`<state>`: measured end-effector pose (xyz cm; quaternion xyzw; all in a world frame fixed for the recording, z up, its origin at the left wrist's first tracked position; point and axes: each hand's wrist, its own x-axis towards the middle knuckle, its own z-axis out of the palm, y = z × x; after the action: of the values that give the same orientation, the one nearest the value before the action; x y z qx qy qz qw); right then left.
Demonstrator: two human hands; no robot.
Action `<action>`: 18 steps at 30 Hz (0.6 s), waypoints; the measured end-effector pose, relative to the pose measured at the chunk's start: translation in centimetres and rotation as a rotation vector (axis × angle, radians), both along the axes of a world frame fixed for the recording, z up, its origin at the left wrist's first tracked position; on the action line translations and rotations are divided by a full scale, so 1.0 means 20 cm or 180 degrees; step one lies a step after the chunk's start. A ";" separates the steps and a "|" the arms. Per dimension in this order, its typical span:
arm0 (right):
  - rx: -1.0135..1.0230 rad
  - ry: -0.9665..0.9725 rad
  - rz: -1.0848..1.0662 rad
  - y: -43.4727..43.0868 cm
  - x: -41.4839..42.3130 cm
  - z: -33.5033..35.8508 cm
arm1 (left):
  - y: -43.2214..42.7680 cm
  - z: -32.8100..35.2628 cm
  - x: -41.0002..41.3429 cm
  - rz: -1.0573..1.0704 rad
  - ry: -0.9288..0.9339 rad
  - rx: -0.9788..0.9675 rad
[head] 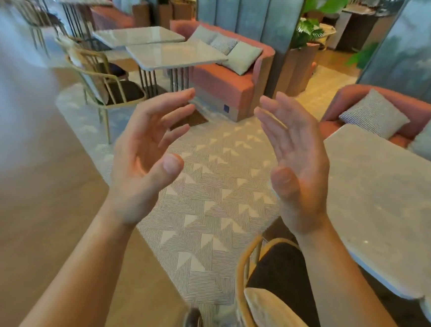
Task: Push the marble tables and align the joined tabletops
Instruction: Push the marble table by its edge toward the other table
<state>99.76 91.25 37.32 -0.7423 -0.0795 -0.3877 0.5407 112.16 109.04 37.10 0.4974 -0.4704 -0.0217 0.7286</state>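
Ahead, both hands are raised in the air with palms facing each other, apart and holding nothing: the left hand point(145, 157) has its fingers spread and loosely curled, the right hand point(294, 164) is flat and open. Two joined marble tables point(176, 54) stand further back beside a pink sofa point(223, 81); another marble tabletop point(387, 197) lies close on the right, above a rattan chair point(262, 303).

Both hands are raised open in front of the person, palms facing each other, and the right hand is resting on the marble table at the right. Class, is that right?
Not quite. The head view shows the right hand in the air, apart from the marble table, touching nothing. The left hand is likewise raised and open, palms facing each other.
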 end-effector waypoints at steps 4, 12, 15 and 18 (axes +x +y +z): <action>0.0012 -0.0129 -0.0018 -0.11 0.39 -0.06 | -0.12 -0.02 0.39 0.0046 -0.0146 0.0016; 0.0195 -0.0171 0.0204 -0.30 1.23 0.00 | -0.25 0.01 1.16 0.0287 -0.0167 0.0213; 0.0163 -0.0097 0.0273 -0.33 1.54 0.01 | -0.27 0.01 1.45 0.0366 -0.0123 0.0250; 0.0118 -0.0031 0.0279 -0.38 1.84 -0.02 | -0.31 -0.02 1.74 0.0372 -0.0090 0.0204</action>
<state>136.52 83.56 36.99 -0.7261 -0.1074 -0.3686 0.5704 146.90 102.85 36.72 0.5474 -0.4498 0.0129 0.7056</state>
